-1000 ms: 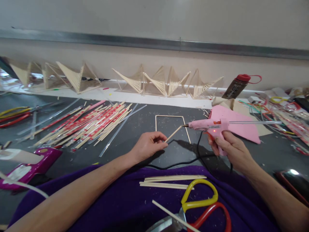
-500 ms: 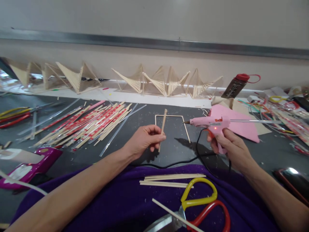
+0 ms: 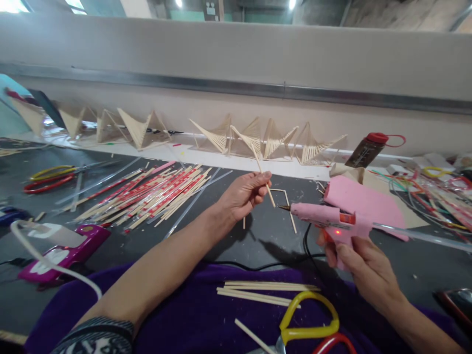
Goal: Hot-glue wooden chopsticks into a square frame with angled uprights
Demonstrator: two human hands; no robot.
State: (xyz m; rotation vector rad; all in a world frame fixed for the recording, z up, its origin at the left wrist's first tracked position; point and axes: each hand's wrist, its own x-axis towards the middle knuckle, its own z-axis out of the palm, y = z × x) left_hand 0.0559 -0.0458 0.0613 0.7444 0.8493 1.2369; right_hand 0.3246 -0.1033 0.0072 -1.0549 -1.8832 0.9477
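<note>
Between the thumb and fingers of my left hand is a thin wooden stick, tilted, its lower end close to the glue gun's nozzle. I cannot tell whether they touch. My right hand grips the handle of a pink glue gun with a lit red light and a clear glue stick in its back. Under my left hand a stick frame lies on the dark table, partly hidden. Several loose sticks and scissors with yellow and red handles rest on the purple cloth over my lap.
Wooden stick models line the back by the wall. Bundled sticks in red-marked wrappers lie left, near pliers-like yellow and red handles and a magenta device. Pink sheet and a bottle are right; a black cord crosses the front.
My left hand has raised the stick and moved right, tilting its lower end toward the nozzle. The glue gun is still in my right hand. The head view has tipped upward.
</note>
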